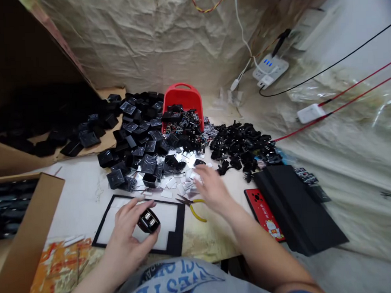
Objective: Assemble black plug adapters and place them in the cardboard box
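Note:
My left hand (129,231) is closed around a black charger housing (148,221) with two USB ports facing up. It is held above a white mat with a black frame (177,249). My right hand (213,189) reaches forward, fingers stretched out, at the right edge of a scatter of small white and silvery plates (173,182). A small black part (199,162) lies just beyond its fingertips. Slight blur hides whether those fingers touch a plate. Yellow-handled pliers (197,210) lie between my hands.
Black housings (146,144) are heaped at the back left. A red scoop bin (182,92) holds small electronic parts. Black plastic pieces (240,144) are piled on the right, near a red phone (263,215) and a black folder (298,211). Cardboard boxes (33,214) stand left; a power strip (271,69) hangs behind.

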Demonstrator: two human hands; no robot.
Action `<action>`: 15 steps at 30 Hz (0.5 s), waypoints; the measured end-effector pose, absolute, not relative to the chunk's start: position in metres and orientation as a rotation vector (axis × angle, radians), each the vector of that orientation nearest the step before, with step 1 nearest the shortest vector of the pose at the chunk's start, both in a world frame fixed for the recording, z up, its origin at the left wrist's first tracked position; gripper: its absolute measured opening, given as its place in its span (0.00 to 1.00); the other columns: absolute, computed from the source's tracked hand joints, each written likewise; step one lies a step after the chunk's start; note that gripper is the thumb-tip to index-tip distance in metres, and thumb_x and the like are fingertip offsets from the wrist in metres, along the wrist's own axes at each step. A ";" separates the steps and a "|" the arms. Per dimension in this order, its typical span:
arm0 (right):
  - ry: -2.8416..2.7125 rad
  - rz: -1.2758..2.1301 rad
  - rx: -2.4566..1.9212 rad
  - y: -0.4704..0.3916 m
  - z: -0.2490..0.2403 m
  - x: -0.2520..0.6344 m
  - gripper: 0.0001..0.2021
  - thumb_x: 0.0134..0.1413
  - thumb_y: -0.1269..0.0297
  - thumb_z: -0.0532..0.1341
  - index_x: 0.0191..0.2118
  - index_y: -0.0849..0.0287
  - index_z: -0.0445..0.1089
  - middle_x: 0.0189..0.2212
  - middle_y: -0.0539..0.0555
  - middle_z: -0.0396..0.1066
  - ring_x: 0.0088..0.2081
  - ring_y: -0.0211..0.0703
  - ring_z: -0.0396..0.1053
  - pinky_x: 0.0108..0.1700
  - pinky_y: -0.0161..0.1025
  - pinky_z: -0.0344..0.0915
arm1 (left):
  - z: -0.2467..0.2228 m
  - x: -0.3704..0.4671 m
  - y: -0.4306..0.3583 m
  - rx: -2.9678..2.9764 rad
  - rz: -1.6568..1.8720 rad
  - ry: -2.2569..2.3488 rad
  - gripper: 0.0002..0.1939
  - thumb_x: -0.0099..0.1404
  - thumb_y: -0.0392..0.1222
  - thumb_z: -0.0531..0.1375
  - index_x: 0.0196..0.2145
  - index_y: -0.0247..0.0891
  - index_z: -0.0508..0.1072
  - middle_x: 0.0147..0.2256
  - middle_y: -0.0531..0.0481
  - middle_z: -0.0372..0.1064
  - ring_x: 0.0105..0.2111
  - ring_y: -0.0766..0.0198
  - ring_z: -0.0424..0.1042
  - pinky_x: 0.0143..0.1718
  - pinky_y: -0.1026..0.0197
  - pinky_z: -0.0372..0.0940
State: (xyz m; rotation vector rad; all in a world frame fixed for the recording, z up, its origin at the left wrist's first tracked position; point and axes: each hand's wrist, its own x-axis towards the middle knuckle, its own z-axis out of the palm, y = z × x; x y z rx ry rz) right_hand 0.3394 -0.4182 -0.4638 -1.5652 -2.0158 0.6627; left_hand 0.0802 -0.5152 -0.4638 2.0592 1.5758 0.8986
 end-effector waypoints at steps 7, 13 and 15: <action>-1.894 0.246 -1.971 -0.388 -0.484 0.408 0.12 0.47 0.78 0.57 0.35 0.59 0.74 0.39 0.61 0.68 0.41 0.54 0.69 0.41 0.47 0.66 | -0.456 0.083 -0.514 1.646 0.781 1.433 0.21 0.63 0.43 0.59 0.54 0.44 0.65 0.50 0.45 0.69 0.51 0.54 0.69 0.53 0.51 0.63; -1.980 0.474 -1.325 -0.431 -0.470 0.321 0.07 0.52 0.74 0.56 0.35 0.55 0.67 0.40 0.57 0.67 0.43 0.48 0.69 0.43 0.43 0.68 | -0.460 0.100 -0.506 1.042 0.750 1.303 0.22 0.59 0.52 0.61 0.48 0.38 0.68 0.30 0.53 0.64 0.31 0.63 0.64 0.32 0.62 0.61; -1.979 0.579 -1.075 -0.449 -0.461 0.289 0.08 0.53 0.75 0.55 0.35 0.55 0.66 0.38 0.55 0.67 0.41 0.46 0.69 0.43 0.43 0.68 | -0.460 0.101 -0.504 0.930 0.829 1.272 0.22 0.60 0.57 0.60 0.44 0.37 0.71 0.28 0.53 0.62 0.29 0.65 0.61 0.30 0.63 0.59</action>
